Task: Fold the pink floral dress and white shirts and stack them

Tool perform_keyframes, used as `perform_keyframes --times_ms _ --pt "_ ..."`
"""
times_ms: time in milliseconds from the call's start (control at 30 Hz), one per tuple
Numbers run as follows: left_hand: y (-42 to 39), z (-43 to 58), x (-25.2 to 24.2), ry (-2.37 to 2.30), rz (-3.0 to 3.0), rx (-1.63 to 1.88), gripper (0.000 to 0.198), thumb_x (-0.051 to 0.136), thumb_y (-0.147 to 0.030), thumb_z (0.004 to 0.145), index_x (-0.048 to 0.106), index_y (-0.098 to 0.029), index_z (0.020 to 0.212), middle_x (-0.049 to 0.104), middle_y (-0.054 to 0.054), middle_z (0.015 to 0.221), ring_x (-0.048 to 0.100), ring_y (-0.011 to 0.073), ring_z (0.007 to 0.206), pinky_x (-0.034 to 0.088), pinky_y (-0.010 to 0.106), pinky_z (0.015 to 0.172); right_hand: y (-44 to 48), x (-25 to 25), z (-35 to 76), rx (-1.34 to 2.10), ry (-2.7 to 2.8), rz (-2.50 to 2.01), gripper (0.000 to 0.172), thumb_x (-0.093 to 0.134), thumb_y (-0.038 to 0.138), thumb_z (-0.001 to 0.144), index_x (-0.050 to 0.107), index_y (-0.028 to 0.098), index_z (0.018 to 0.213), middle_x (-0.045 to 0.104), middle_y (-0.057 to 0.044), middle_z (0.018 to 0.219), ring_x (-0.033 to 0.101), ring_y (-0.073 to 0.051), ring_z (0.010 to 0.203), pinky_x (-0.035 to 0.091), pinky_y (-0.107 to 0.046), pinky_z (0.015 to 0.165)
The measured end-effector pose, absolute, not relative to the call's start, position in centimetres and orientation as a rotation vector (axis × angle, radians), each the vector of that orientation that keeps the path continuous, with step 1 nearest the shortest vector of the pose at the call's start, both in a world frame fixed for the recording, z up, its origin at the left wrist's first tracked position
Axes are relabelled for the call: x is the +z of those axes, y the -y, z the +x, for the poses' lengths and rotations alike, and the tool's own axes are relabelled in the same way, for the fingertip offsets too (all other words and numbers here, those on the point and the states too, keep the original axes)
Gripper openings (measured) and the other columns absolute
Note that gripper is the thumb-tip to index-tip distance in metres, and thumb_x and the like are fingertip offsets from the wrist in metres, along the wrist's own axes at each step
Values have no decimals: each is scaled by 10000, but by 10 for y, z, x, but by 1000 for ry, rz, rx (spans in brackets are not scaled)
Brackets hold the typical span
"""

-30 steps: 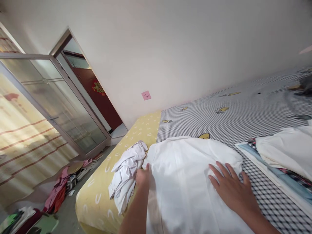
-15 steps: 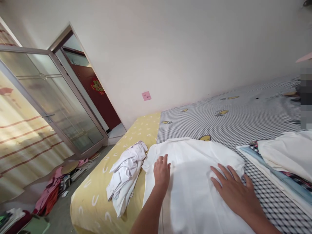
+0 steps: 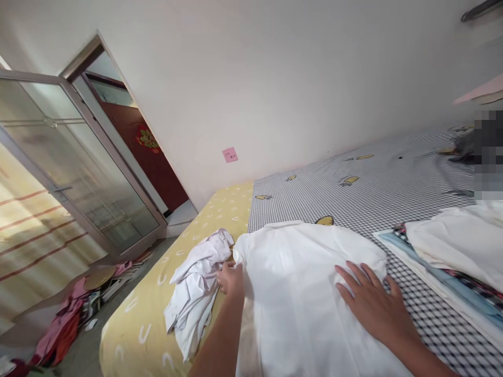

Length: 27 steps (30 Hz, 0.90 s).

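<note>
A white shirt lies spread out on the bed in front of me, with creases toward its far edge. My left hand is at its left edge below the sleeve, with thumb and fingers closed on the cloth there. Flat on the right part of the shirt, fingers spread, rests my right hand. Just left of my left hand lies a crumpled white garment.
The bed has a yellow patterned cover and a black-and-white checked sheet. Stacked folded clothes lie at right. A glass door stands open at left. Clothes lie on the floor. A partly blurred-out figure is at far right.
My left hand has moved left from the top of the shirt to its left edge, and its fingers have closed there. My right hand stays flat on the cloth. The view has shifted slightly right.
</note>
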State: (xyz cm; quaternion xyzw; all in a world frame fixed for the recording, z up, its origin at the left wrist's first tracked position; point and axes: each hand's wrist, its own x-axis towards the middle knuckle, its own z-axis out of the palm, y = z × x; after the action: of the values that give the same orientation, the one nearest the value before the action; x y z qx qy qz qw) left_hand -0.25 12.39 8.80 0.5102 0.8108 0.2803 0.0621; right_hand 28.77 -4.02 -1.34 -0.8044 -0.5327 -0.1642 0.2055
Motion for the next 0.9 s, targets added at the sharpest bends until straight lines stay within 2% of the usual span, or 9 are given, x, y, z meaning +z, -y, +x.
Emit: perform_keyframes --times_ms 67,167,367,500,600,667,767,833,900 --pt "-121 11 91 -2356 1698 923 120 549 -221 883 639 -216 962 659 116 1115 670 261 1021 515 377 831 39 -15 288 -470 1480 -2238 602 210 473 976 631 351 1389 567 4 1507 446 -297 1428 198 -617 1193" --pt "-111 29 91 -2141 2027 976 232 500 -61 857 621 -241 938 663 55 1121 635 187 1066 453 293 900 38 -17 289 -486 1478 -2238 591 225 473 977 630 351 1389 567 -1 1508 448 -298 1426 194 -620 1193" --pt "-100 51 80 -1936 2340 852 226 494 -67 889 628 -244 934 699 31 975 638 188 898 394 285 755 39 -18 288 -477 1480 -2234 569 254 478 982 623 347 1395 556 -13 1519 439 -302 1429 165 -623 1204" --pt "-92 59 74 -1903 2413 722 238 470 -105 915 656 -245 969 729 50 952 658 202 873 414 294 770 40 -13 287 -463 1482 -2254 564 251 466 993 614 338 1405 550 -19 1525 424 -299 1440 161 -613 1207" --pt "-82 65 69 -1860 2445 599 324 401 -141 953 673 -239 1099 757 91 1021 691 239 951 472 344 858 41 -10 286 -440 1496 -2276 562 258 471 990 610 336 1408 544 -20 1530 425 -300 1439 171 -610 1204" --pt "-76 69 65 -1790 2480 505 401 387 -127 949 656 -243 1223 726 123 1245 653 263 1182 457 415 1028 41 -10 287 -430 1496 -2288 556 266 472 987 607 345 1407 542 -15 1532 424 -300 1439 184 -612 1199" --pt "-69 74 60 -1706 2499 368 586 403 -64 901 542 -276 1429 458 130 1597 377 295 1501 277 588 1215 41 -11 287 -419 1494 -2290 548 273 470 988 598 352 1413 534 -14 1539 415 -299 1442 193 -618 1194" --pt "-65 76 60 -1666 2487 290 675 419 -45 869 480 -302 1490 359 129 1652 280 318 1545 229 675 1213 41 -10 288 -400 1498 -2294 549 269 472 990 588 353 1421 528 -17 1544 409 -299 1445 193 -621 1194" --pt "-55 77 64 -1597 2490 233 690 436 -62 864 477 -346 1492 314 91 1676 231 316 1562 224 688 1212 42 -7 287 -365 1511 -2311 553 267 475 991 582 349 1427 523 -19 1548 400 -300 1450 200 -620 1191"
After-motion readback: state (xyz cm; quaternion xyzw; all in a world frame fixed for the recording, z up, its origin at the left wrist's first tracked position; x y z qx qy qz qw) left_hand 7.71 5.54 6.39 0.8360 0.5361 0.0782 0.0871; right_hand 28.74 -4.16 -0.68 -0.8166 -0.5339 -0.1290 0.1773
